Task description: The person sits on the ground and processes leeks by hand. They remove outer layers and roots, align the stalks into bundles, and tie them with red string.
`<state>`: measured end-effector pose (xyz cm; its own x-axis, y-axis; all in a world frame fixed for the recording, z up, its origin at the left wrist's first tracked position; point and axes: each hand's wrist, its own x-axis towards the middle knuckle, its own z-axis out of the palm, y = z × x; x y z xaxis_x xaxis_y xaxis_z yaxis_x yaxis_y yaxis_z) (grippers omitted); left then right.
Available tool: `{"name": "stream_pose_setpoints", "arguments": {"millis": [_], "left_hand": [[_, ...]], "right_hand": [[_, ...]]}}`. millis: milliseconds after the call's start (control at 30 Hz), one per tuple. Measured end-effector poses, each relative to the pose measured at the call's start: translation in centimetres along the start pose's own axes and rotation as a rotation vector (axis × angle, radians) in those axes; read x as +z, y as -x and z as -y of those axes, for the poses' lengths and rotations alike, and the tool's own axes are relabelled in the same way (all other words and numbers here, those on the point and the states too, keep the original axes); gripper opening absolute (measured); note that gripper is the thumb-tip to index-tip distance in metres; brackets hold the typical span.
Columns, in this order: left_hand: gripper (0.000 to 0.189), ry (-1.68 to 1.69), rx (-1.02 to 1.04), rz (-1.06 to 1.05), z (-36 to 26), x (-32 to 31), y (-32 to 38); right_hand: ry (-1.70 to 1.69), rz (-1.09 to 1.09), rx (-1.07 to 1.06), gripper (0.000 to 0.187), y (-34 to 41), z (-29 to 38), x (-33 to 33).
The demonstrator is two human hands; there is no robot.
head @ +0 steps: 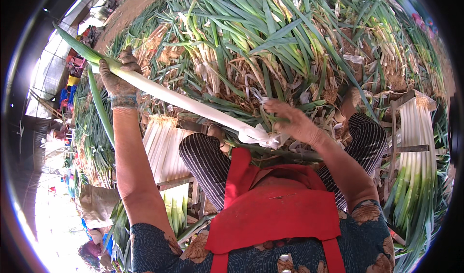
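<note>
My left hand (121,75), in a soiled work glove, grips a long green onion (181,99) near the place where its white stalk turns green. The stalk slants down to the right, and loose white outer skin (259,135) is bunched at its lower end. My right hand (290,120) is bare and sits just above and right of that end, its fingers partly curled. A green leaf piece lies at its fingers; whether they pinch it, I cannot tell. Peeled skins and leaf scraps lie on the ground below the hand.
Large heaps of unpeeled green onions (253,30) lie beyond my hands. Cleaned stalks stand stacked in wooden racks at left (165,149) and right (417,128). My knees, in striped trousers, flank the scraps. A person (92,253) is partly visible at lower left.
</note>
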<state>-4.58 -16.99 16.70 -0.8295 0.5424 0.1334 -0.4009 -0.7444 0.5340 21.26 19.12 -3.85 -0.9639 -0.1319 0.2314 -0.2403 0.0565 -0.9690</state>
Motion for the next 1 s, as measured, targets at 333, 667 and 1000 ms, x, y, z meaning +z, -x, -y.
{"name": "stream_pose_setpoints", "arguments": {"millis": [333,667,1000], "left_hand": [[0.063,-0.048,0.078,-0.324,-1.6,-2.8,-0.7],[0.071,-0.214,0.237,-0.609,-7.9,-7.1,2.0],[0.065,-0.073,0.119,-0.484,-6.1,-6.4,1.0]], "right_hand": [[0.472,-0.272,-0.463,0.036,0.7,2.5,3.8],[0.791,0.033,0.26,0.034,12.9,-1.1,-4.6],[-0.227,0.084,0.001,0.046,-2.2,1.5,1.1]]}}
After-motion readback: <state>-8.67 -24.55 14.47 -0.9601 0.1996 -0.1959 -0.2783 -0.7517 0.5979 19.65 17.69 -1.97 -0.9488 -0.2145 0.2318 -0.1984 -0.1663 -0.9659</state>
